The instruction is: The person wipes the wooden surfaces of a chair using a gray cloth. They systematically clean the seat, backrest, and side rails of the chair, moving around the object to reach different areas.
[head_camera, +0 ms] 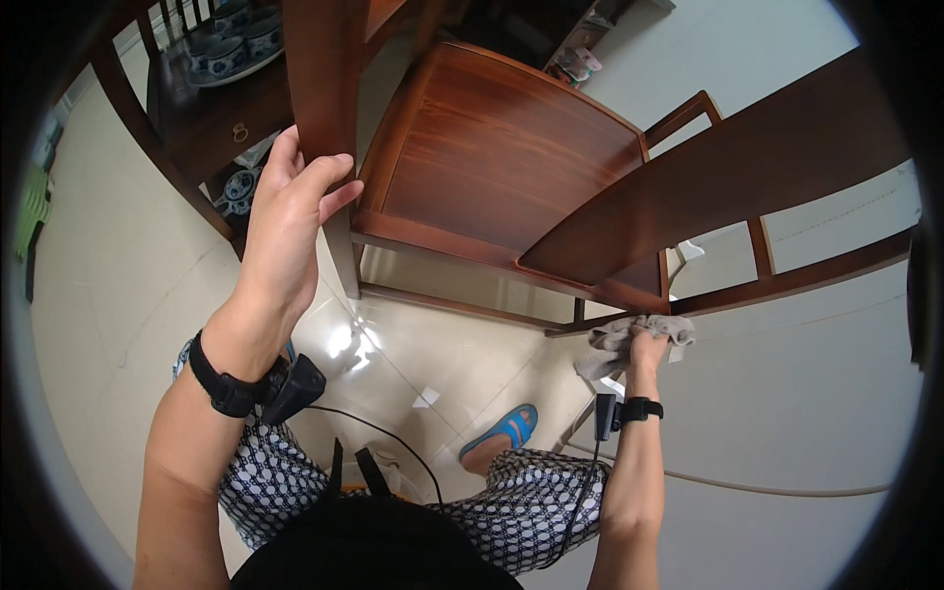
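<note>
A dark reddish-brown wooden chair stands before me, its flat seat panel facing up. My left hand grips a broad upright wooden post at the chair's left, thumb on the near side and some fingers hidden behind it. Lower right, my right hand holds a crumpled grey cloth against the rear corner of the frame, just below the seat. The cloth covers most of its fingers. Between the two hands, a wide curved back splat slants up to the right from the seat's rear edge.
A dark side table at upper left bears blue-and-white cups on a plate, with a teapot below. A thin hose crosses the floor at right. Beside my slippered foot a bucket is partly hidden.
</note>
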### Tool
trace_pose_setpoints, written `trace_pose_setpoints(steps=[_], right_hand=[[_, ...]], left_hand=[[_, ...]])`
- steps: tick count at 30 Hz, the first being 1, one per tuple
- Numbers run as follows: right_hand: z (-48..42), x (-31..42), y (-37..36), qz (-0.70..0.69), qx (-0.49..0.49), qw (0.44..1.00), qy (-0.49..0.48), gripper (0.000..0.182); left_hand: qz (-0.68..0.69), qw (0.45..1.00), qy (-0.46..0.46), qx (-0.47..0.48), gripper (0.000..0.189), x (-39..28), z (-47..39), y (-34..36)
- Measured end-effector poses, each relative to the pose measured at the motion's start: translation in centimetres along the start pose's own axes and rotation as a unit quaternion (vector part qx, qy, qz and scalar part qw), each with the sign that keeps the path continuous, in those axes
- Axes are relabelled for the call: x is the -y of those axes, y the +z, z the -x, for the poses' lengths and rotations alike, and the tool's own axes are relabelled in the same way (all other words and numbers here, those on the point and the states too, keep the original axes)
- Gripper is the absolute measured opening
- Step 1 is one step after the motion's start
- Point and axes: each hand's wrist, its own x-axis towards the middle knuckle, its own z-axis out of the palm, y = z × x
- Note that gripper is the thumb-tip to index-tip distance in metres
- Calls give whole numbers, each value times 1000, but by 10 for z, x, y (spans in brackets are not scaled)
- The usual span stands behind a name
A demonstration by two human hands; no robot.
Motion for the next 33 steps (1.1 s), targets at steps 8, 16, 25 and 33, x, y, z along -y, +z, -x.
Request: trace_pose_setpoints(steps=[8, 16, 25, 33], right_hand=[[36, 81, -37, -54, 38, 991, -116, 26], [40, 118, -54, -14, 187, 975, -120, 36], [34, 118, -11, 186, -115, 908, -357, 46], [21, 103, 2, 362, -14, 895, -261, 69]], left_hand=[[-10, 1000, 16, -7, 37, 2, -1, -4], [0, 1000, 6, 3, 37, -1, 1, -4], [8, 1000, -3, 1, 40, -3, 1, -5], [10, 1000, -13, 15, 45, -7, 3, -3]])
